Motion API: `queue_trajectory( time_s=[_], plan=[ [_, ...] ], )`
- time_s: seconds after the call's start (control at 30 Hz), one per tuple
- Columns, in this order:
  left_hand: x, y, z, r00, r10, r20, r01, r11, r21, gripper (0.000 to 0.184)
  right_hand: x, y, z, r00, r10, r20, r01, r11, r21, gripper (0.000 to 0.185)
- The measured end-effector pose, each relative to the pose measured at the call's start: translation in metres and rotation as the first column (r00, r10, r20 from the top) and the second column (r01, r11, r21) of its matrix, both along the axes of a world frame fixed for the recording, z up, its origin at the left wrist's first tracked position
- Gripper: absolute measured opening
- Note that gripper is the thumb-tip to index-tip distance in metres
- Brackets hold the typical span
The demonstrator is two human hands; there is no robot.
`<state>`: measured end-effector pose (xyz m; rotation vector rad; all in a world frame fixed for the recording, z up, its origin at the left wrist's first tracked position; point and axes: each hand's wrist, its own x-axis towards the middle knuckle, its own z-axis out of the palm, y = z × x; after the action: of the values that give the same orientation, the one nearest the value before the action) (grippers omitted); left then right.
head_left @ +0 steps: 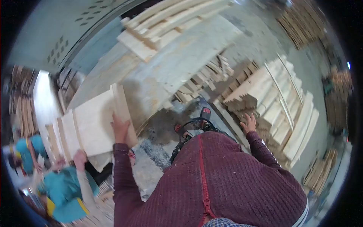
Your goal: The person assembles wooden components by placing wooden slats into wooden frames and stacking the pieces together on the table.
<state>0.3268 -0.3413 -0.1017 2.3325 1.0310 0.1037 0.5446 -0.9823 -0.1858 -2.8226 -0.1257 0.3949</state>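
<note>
My left hand (121,128) lies on a pale wooden panel (94,126) near its right end, with its fingers spread over the face. Strips of wood run across this panel, and its near side is beside a co-worker's hand (79,159). To the right, my right hand (248,123) is raised in the air with its fingers apart and nothing in it. Close to it stands a stack of long pale boards (278,102) with wavy ends; whether the fingertips touch the stack I cannot tell.
A grey work table (181,62) carries slatted wooden pieces (162,28) at its far end. Wood offcuts (206,77) are piled beside the table. The co-worker in a teal garment (68,189) is at the lower left. More board stacks (302,22) stand on the floor.
</note>
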Motion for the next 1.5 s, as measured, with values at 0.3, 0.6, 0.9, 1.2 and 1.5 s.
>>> queue_trajectory(
  time_s=[0.3,0.6,0.9,1.2,1.5],
  plan=[
    [0.198,-0.202,-0.027,0.980,-0.181,0.077,0.185,0.981,-0.055,0.099,-0.073,-0.050,-0.029,0.981,-0.192,-0.010,0.192,0.979,0.064,0.072],
    [0.360,-0.204,-0.057,0.976,-0.068,0.208,0.112,0.973,-0.204,0.088,-0.031,-0.208,0.054,0.852,-0.437,0.289,0.471,0.880,-0.058,0.083],
    [0.333,-0.407,-0.004,0.958,-0.285,-0.019,0.231,0.732,0.641,0.074,-0.016,-0.665,0.046,0.334,-0.847,0.414,0.937,0.346,-0.049,0.086],
    [0.309,-0.664,0.083,0.725,-0.688,-0.009,0.670,0.709,-0.221,0.042,0.008,-0.822,-0.005,0.395,-0.916,-0.072,0.866,0.345,0.362,0.109],
    [0.320,-0.718,0.103,0.642,-0.764,-0.067,0.728,0.635,-0.258,0.041,0.042,-0.853,-0.007,0.146,-0.877,-0.457,0.871,-0.106,0.480,0.101]
  ],
)
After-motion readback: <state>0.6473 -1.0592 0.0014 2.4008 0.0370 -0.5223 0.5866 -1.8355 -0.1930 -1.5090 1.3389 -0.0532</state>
